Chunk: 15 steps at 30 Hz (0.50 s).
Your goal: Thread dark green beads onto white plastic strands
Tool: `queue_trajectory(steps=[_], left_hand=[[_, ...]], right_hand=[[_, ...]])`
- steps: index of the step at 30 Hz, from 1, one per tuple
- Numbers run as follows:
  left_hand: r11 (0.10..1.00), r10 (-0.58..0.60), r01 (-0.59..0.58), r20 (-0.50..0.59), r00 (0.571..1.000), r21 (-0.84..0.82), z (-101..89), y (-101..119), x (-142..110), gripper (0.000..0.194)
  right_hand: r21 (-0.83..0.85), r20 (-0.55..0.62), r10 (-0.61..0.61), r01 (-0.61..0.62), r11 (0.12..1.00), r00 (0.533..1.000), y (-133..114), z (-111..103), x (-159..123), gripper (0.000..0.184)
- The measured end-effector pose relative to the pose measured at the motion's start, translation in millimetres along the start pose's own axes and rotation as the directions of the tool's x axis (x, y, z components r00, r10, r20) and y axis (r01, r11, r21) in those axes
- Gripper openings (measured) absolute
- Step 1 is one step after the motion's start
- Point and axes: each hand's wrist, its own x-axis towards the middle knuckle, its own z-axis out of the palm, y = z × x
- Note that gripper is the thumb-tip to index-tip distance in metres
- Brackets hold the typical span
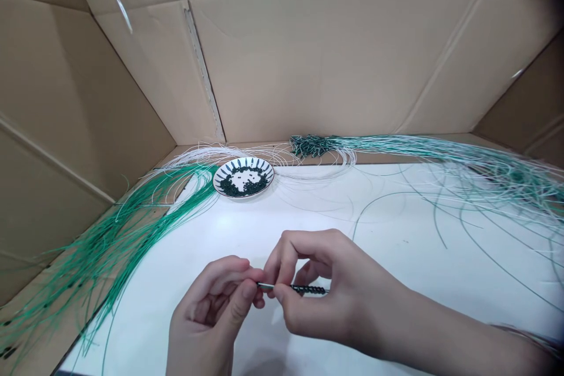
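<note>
Near the bottom middle, my left hand (215,299) is closed, with thumb and fingertips pinching the left end of a thin wire. To its right my right hand (326,288) pinches the same beaded wire (311,289) between thumb and forefinger. Small dark beads sit in a row along the wire under the right palm, while a short pale stretch lies bare between the two hands. The fingers hide the wire's tip. Beyond the hands stands a shallow white plate with a striped rim (220,169), holding many small dark green beads (247,187).
Long green wires (145,241) fan out over the left side of the white board (145,311). A bundle of green and white strands (396,144) with dark beaded ends (311,145) lies along the back right. Cardboard walls (330,59) enclose the back and sides.
</note>
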Motion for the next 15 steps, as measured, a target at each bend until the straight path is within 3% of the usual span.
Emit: queue_trajectory(steps=[9, 15], left_hand=[[0.997, 0.048, -0.048, 0.004, 0.999, 0.060, -1.7, -1.2, -0.3, 0.019], [0.982, 0.125, -0.109, -0.102, 0.987, 0.155, 8.7, 0.8, -5.8, 0.024]], right_hand=[[0.012, 0.015, 0.002, -0.003, 1.000, 1.000, -3.6, -0.7, 0.2, 0.015], [-0.051, 0.006, -0.009, 0.009, 0.999, 1.000, -5.0, -0.5, 2.2, 0.015]])
